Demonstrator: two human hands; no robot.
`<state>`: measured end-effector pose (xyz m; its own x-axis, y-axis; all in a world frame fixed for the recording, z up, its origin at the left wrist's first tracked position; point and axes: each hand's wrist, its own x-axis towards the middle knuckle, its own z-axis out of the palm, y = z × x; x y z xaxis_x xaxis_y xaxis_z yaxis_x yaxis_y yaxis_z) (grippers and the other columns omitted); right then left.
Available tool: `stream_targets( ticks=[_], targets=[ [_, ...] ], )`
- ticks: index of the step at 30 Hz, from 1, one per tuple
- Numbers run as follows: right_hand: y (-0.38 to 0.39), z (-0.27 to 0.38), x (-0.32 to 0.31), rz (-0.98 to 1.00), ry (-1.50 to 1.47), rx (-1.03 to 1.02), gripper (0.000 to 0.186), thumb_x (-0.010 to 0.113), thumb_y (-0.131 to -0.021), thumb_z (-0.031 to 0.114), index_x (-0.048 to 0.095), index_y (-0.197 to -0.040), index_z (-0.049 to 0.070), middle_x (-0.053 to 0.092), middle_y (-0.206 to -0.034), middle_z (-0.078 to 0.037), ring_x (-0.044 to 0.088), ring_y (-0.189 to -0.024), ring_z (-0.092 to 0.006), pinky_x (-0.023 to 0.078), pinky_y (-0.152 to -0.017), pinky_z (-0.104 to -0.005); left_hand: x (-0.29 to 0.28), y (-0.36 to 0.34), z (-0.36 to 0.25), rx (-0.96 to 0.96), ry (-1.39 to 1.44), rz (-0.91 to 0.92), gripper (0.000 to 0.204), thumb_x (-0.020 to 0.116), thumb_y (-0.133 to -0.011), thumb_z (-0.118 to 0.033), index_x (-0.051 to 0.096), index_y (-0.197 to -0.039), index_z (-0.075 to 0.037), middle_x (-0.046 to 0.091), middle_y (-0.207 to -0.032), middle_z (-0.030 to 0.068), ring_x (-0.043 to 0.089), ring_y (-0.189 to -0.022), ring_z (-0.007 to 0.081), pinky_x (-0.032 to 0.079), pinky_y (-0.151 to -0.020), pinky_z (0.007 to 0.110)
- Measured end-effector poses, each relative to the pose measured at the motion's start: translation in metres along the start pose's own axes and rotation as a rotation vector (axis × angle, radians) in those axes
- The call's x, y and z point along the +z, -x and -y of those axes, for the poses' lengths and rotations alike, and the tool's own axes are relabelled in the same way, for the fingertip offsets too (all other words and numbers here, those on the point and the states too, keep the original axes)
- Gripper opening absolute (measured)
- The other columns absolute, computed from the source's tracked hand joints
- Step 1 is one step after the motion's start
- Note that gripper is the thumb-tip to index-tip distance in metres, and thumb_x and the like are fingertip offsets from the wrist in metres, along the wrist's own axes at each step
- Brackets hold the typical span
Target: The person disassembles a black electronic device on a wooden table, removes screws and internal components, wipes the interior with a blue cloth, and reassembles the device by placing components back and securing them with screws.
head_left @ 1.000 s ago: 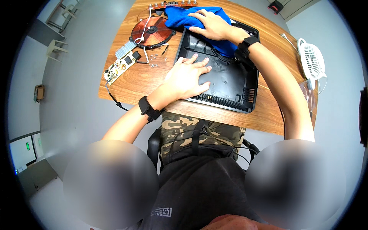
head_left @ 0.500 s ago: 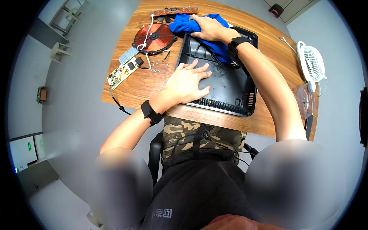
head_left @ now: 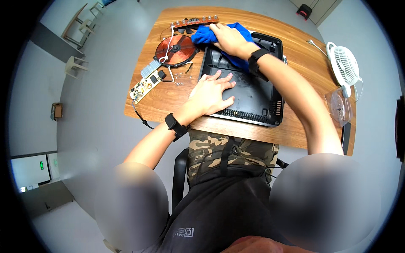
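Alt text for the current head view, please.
A person's right hand is on a bunched blue cloth at the far end of a black plastic housing, the left hand spread over its near-left side. Left of the housing on the wooden table lie a copper-coloured coil and a circuit board; a white fan is at the right.

My view comes from the left of two wide fisheyes worn side by side on my head, upright, looking down and forward. My shirt (head_left: 223, 206) is nearest to it, at 6 o'clock; my left hand (head_left: 212, 95) shows just off centre toward 12, my right hand (head_left: 232, 41) farther out that way. The table (head_left: 303, 55) spans 10 round to 3, its far edge bowed by the lens. Floor (head_left: 103, 101) reaches toward 9, and the fan (head_left: 344, 66) sits at 2
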<state>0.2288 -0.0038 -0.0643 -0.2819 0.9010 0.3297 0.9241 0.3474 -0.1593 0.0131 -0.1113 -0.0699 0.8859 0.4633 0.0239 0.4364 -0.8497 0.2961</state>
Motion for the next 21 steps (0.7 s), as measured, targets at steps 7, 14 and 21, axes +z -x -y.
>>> stream_targets(
  ticks=[7, 14, 21],
  targets=[
    [0.008, 0.013, -0.065, 0.396, -0.198, -0.050, 0.071, 0.062, -0.095, 0.055, 0.049, -0.143, 0.003, 0.063, -0.128, -0.028, 0.060, -0.120, -0.0427, 0.047, -0.104, -0.0461, 0.001, 0.002, 0.001, 0.036, -0.019, -0.045, 0.055, 0.061, -0.091, -0.043, 0.065, -0.135, -0.011, 0.049, -0.154, 0.0095, 0.043, -0.144, 0.0339, 0.035, -0.116, 0.046],
    [0.029, 0.021, -0.028, 0.404, -0.173, -0.096, 0.068, 0.061, -0.094, 0.053, 0.053, -0.143, 0.007, 0.068, -0.115, -0.026, 0.064, -0.109, -0.0425, 0.049, -0.096, -0.0474, 0.000, -0.001, -0.003, 0.046, -0.012, -0.056, 0.053, 0.061, -0.091, -0.042, 0.066, -0.134, -0.011, 0.052, -0.152, 0.0105, 0.046, -0.141, 0.0352, 0.035, -0.115, 0.047],
    [0.024, 0.053, -0.035, 0.505, -0.020, -0.047, 0.058, 0.060, -0.091, 0.043, 0.057, -0.138, 0.009, 0.071, -0.108, -0.024, 0.066, -0.107, -0.0416, 0.048, -0.096, -0.0512, -0.001, -0.001, -0.001, 0.039, 0.002, -0.059, 0.054, 0.061, -0.089, -0.045, 0.067, -0.132, -0.012, 0.055, -0.149, 0.0123, 0.048, -0.139, 0.0358, 0.035, -0.114, 0.044]
  ],
)
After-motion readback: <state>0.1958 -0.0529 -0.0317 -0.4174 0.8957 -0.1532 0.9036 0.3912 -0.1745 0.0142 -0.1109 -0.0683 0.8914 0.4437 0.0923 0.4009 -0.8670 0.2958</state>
